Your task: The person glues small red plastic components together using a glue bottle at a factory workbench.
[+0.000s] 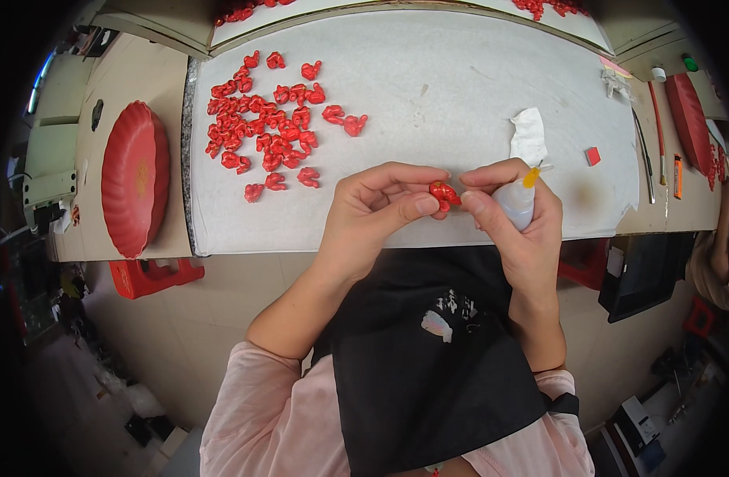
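Observation:
Between the thumb and fingers of my left hand is a small glossy red figurine with gold marks, held just above the table's near edge. My right hand wraps a translucent squeeze bottle with a yellow nozzle, its tip pointing up and away from me. The right thumb and index finger also reach the figurine's right side; whether they pinch it, I cannot tell. Many similar red figurines lie in a loose cluster on the white paper, left of my hands.
Beyond my right hand lie a crumpled white tissue and a small red square. A fluted red tray stands far left, above a red stool. Toward the right edge are a red-handled brush, an orange packet and another person's arm.

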`<state>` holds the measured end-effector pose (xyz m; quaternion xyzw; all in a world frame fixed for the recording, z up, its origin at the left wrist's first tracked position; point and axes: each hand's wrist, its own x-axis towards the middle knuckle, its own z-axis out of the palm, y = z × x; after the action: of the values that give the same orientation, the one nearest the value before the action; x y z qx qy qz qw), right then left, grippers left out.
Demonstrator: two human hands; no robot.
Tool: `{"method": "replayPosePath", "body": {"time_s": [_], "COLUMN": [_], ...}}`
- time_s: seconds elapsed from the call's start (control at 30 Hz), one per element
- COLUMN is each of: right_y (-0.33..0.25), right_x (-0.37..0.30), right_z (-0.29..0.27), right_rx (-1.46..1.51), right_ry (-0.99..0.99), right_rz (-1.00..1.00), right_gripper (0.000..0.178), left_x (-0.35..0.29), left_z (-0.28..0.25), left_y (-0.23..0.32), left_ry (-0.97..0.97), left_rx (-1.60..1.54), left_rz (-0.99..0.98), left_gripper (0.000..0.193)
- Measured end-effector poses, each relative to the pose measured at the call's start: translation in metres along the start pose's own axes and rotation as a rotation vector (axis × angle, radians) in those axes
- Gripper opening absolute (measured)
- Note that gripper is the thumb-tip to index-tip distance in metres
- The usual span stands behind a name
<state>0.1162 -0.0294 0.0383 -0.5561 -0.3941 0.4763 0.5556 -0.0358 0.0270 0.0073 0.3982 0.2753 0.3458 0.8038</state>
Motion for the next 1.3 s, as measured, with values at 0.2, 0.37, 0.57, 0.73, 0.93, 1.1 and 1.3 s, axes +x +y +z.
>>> {"method": "replayPosePath", "body": {"time_s": [0.2, 0.37, 0.57, 0.73, 0.93, 1.1, 1.3], "right_y": [0.003, 0.004, 0.011, 0.015, 0.012, 0.017, 0.016], "right_x": [-0.001, -0.004, -0.011, -0.01, -0.01, -0.01, -0.015], "right_z": [-0.003, -0.006, -0.016, -0.018, -0.025, -0.037, -0.054], "right_rx": [-0.005, -0.003, 0.02, 0.012, 0.007, 0.037, 0.026], "right_ry": [0.017, 0.013, 0.076, 0.065, 0.078, 0.081, 0.121], "right_rz": [-0.003, 0.019, 0.019, 0.032, 0.011, 0.05, 0.051], "right_gripper": [0.01, 0.009, 0.009, 0.009, 0.009, 0.01, 0.01], "left_x": [0.001, -0.002, -0.002, -0.011, -0.014, 0.026, 0.181], "left_z": [0.003, -0.006, -0.055, -0.067, -0.057, -0.043, -0.021], "left_y": [-0.002, 0.006, 0.029, 0.036, 0.056, 0.092, 0.112], "left_ry": [0.043, 0.159, 0.315, 0.183, 0.105, 0.085, -0.077], "left_rx": [0.038, 0.546, 1.624, 1.819, 1.747, 1.744, 1.864], "left_rz": [0.008, 0.325, 0.861, 0.835, 0.704, 0.83, 0.893], "left_gripper": [0.023, 0.018, 0.02, 0.02, 0.022, 0.017, 0.013]}}
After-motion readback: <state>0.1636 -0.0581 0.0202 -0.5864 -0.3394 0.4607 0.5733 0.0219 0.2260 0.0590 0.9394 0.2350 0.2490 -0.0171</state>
